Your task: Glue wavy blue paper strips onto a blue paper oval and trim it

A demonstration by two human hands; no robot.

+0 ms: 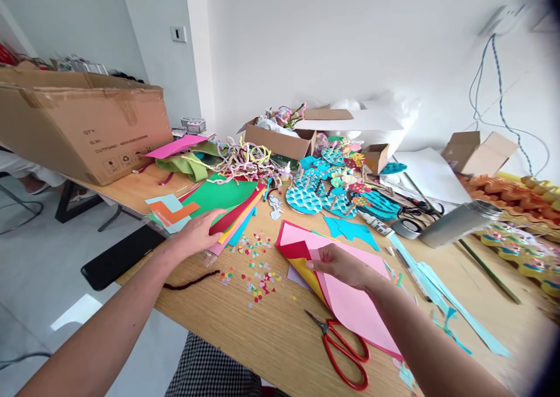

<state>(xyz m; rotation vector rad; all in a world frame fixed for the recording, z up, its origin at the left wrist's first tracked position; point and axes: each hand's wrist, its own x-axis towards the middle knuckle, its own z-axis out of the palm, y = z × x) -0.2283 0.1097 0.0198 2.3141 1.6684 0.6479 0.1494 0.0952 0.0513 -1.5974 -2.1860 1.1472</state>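
My left hand point(202, 232) closes on the near edge of a stack of coloured paper sheets point(231, 196), green on top with red, yellow and blue showing at the side. To the right, my right hand point(339, 263) pinches the edge of a stack of pink paper point(361, 304). A red and a yellow sheet point(308, 272) curl up beside its fingers. Red-handled scissors point(343, 344) lie partly open just below the pink stack. Between the two stacks, small paper confetti point(258, 271) is scattered over the table. A dark pipe cleaner point(192, 280) lies near my left forearm.
A large cardboard box point(87, 123) stands at the left. Pipe cleaners point(245, 158) and blue paper crafts point(306, 193) crowd the back. A metal flask point(459, 225) lies at the right, near painted egg cartons point(516, 234). A black phone-like slab point(122, 257) overhangs the left edge.
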